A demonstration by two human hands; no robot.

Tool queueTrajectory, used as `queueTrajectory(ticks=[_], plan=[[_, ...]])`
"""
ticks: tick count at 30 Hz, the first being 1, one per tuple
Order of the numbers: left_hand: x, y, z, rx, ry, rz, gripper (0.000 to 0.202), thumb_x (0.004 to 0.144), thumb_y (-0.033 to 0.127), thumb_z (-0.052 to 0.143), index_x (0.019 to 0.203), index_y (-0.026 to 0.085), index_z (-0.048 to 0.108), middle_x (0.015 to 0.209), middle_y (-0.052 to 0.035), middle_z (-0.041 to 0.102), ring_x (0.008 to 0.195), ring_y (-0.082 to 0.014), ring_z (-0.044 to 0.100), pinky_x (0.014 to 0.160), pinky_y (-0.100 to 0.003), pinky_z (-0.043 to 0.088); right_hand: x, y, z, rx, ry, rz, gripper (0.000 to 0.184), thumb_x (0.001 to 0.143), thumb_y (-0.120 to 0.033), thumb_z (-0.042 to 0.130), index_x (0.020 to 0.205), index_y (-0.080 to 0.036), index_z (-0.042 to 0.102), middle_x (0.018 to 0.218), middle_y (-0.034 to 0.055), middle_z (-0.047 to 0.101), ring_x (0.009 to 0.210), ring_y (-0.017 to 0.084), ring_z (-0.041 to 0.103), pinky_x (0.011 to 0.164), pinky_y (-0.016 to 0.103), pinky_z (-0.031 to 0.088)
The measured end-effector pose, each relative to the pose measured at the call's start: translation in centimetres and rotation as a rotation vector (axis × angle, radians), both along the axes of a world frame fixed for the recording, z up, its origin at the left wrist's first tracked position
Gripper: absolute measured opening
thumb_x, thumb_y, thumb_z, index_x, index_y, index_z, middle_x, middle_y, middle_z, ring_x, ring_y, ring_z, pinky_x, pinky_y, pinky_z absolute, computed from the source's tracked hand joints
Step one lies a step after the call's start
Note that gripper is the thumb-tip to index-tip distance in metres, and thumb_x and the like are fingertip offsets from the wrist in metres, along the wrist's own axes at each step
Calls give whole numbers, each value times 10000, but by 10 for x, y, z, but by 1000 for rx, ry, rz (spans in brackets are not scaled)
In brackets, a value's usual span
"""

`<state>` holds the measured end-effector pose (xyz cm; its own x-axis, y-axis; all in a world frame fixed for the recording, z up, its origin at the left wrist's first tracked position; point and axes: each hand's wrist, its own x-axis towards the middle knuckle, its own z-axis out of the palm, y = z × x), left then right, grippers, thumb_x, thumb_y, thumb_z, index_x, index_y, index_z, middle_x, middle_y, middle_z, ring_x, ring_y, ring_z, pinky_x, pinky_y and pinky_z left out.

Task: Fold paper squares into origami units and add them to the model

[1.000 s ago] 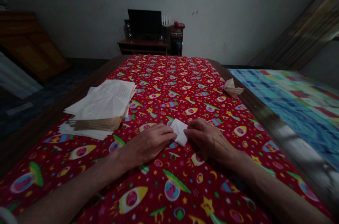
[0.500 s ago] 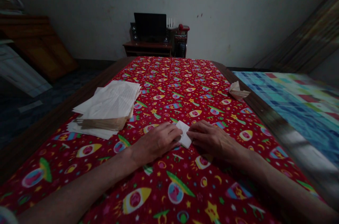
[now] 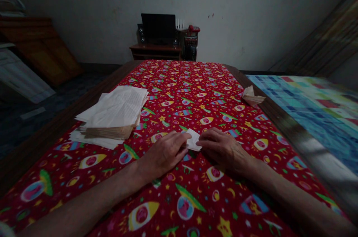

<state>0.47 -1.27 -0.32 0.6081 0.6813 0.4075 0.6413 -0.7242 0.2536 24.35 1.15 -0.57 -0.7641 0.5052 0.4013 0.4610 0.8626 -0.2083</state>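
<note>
Lying between the two hands, a small white folded piece of paper (image 3: 193,140) sits flat on a red cloth printed with rockets and stars (image 3: 170,91), slightly nearer the viewer than the cloth's middle; the person's left hand (image 3: 166,153) lies palm down to the paper's left, its fingertips (image 3: 186,137) reaching onto that side; the right hand (image 3: 223,151) lies palm down to the paper's right, its fingertips (image 3: 200,142) touching or just beside the opposite edge; the hands are apart, with only the paper between them; whether either one is gripping it, I cannot tell.

Left of the hands, a thick stack of white paper sheets (image 3: 112,114) rests on the cloth, with loose sheets fanned beneath it; near the far right edge of the cloth sits a crumpled cream paper shape (image 3: 251,97), by the dark brown wooden table edge (image 3: 282,125); beyond that edge spreads a blue multicoloured checked cover (image 3: 313,114).

Across the room, a low reddish-brown wooden stand (image 3: 155,51) stands against a pale grey wall (image 3: 246,16); on it are a black flat screen (image 3: 158,26) and black speakers (image 3: 141,33); a brown wooden cabinet (image 3: 39,48) stands far left.
</note>
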Motion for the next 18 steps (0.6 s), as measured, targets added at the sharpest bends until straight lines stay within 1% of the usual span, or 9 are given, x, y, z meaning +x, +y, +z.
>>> queueTrajectory(ticks=[3, 5, 8, 12, 15, 18], plan=[[2, 1, -2, 37, 40, -46, 113, 923, 182, 472, 997, 188, 558, 948, -29, 611, 887, -176, 569, 784, -300, 464, -1, 0, 0, -28, 17, 7, 226, 906, -179, 467, 1039, -214, 647, 1005, 89, 624, 877, 177, 562, 715, 304, 483], [2, 2, -3, 39, 41, -32, 128, 932, 189, 458, 920, 182, 585, 930, -30, 612, 874, -175, 569, 768, -297, 460, -1, 0, 1, -71, 45, -8, 206, 913, -193, 466, 1000, -207, 653, 989, 90, 627, 870, 176, 566, 716, 301, 482], [3, 3, -4, -21, -15, 37, 136, 930, 214, 474, 881, 174, 595, 885, -25, 615, 842, -169, 576, 739, -287, 454, -3, 0, 2, -166, 120, -92, 184, 925, -238, 471, 949, -190, 647, 938, 83, 626, 807, 157, 572, 682, 275, 470], [2, 7, -2, -157, -89, 168, 153, 905, 274, 529, 837, 171, 620, 822, -17, 619, 769, -146, 590, 691, -254, 455, -8, 2, 3, -264, 146, -262, 233, 934, -293, 463, 799, -181, 615, 813, 50, 604, 701, 138, 548, 615, 254, 425], [2, 11, 0, -219, -79, 237, 156, 877, 298, 571, 796, 179, 629, 802, -5, 623, 735, -138, 590, 659, -240, 441, -11, 3, 3, -279, 123, -340, 226, 924, -296, 479, 767, -183, 595, 762, 36, 599, 683, 143, 536, 609, 256, 403], [2, 13, 1, -169, -9, 266, 191, 891, 308, 547, 767, 175, 603, 788, 0, 611, 717, -140, 577, 638, -244, 419, -14, 3, 1, -224, 86, -387, 217, 917, -303, 491, 766, -179, 585, 742, 31, 587, 675, 146, 522, 604, 257, 381]])
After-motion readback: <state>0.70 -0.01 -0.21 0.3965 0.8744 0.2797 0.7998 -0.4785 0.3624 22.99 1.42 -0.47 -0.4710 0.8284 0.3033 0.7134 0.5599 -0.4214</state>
